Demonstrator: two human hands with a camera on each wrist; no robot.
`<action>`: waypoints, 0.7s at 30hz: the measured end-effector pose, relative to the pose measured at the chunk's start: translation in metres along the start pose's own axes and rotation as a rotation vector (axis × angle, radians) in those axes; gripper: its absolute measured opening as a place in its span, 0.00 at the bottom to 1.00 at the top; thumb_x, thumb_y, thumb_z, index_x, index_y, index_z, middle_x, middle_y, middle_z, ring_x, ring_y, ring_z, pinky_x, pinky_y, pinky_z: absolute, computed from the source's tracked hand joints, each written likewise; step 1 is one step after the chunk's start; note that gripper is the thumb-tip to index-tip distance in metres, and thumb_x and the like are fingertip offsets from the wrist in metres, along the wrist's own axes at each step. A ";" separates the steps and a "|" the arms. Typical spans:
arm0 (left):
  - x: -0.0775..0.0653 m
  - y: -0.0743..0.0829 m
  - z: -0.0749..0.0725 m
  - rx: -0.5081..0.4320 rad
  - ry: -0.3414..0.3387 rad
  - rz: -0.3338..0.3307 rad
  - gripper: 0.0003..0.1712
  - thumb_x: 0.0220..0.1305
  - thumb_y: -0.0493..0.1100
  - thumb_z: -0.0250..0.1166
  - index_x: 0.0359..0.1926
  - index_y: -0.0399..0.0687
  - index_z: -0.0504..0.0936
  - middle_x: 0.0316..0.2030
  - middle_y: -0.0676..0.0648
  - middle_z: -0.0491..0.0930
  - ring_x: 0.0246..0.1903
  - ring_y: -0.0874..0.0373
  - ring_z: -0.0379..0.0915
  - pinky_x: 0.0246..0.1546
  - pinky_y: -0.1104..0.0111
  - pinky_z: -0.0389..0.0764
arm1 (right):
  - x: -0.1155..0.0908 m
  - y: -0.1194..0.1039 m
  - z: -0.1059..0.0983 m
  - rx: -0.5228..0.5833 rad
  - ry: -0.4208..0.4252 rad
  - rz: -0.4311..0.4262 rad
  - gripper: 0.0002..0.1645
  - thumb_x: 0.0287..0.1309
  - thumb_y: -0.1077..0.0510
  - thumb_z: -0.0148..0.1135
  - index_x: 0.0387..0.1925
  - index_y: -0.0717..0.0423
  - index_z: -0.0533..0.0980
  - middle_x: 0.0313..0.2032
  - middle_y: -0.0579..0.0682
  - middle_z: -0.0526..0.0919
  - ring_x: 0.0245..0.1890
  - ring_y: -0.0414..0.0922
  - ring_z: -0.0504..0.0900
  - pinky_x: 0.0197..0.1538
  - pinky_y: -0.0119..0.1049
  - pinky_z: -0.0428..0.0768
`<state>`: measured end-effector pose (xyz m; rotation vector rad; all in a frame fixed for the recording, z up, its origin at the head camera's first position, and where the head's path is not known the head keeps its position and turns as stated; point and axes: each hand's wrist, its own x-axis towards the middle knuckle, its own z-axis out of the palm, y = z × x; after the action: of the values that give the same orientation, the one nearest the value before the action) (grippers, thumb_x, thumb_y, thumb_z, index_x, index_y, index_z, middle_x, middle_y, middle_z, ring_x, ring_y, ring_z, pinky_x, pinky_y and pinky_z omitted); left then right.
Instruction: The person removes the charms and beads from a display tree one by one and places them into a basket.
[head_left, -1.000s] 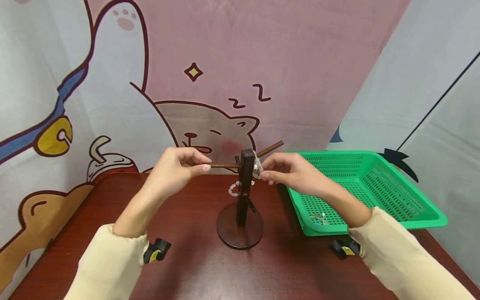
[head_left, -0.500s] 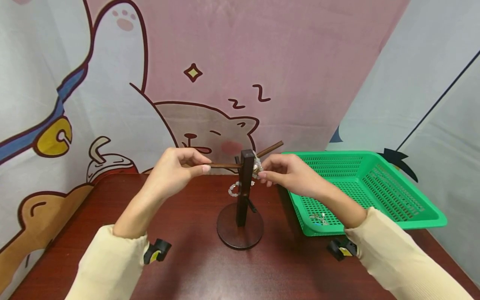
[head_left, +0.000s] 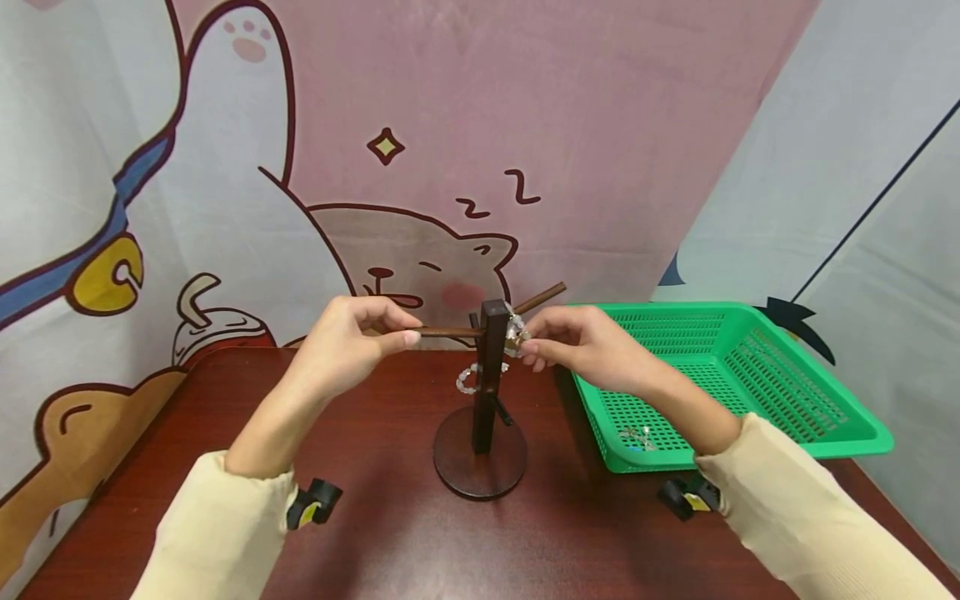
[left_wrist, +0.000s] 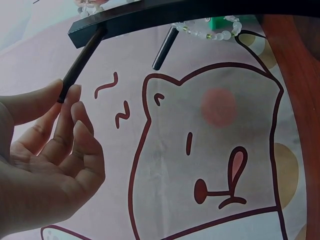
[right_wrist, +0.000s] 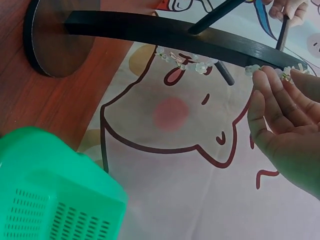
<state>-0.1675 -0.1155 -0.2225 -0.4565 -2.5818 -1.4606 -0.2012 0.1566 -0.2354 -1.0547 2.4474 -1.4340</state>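
Your left hand (head_left: 352,337) pinched the peg (head_left: 450,332) projecting left of the stand (head_left: 486,417), presumably bracing the stand against tipping. Your right hand (head_left: 592,346), thumb and fingertips nearly together, pinched the beaded bracelet (head_left: 516,330) just right of the stand's top (likely to adjust its hang).

Post (head_left: 491,383) blocks the direct line between left hand (head_left: 348,342) and right hand (head_left: 581,346). Left upper peg (head_left: 450,332) bridges the gap on that side, its tip taken by the fingers. On the right, a bead bracelet (head_left: 515,333) fills the space between post and fingertips; right upper peg (head_left: 543,296) has its outer end exposed. Lower bracelet (head_left: 467,381) and front stub peg (head_left: 505,411) crowd the mid-post. Green basket (head_left: 795,454) limits room under the right forearm. Passable: above the post top, and from the front between the forearms.
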 end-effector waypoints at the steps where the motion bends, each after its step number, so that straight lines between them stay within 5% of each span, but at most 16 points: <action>1: 0.000 0.000 0.000 -0.003 -0.001 0.000 0.06 0.54 0.34 0.66 0.34 0.37 0.83 0.30 0.46 0.82 0.28 0.58 0.75 0.32 0.67 0.71 | 0.000 0.000 0.000 0.003 0.000 -0.001 0.06 0.56 0.70 0.56 0.36 0.70 0.75 0.30 0.59 0.80 0.28 0.47 0.80 0.36 0.38 0.79; 21: -0.002 0.001 -0.001 -0.007 0.002 0.017 0.06 0.53 0.34 0.66 0.34 0.37 0.83 0.28 0.47 0.81 0.26 0.60 0.73 0.29 0.69 0.70 | -0.004 -0.008 -0.012 -0.091 0.015 0.043 0.06 0.58 0.68 0.55 0.37 0.65 0.77 0.28 0.51 0.82 0.29 0.48 0.81 0.38 0.38 0.78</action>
<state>-0.1656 -0.1158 -0.2215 -0.4760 -2.5659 -1.4646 -0.1992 0.1654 -0.2228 -1.0052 2.5514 -1.3339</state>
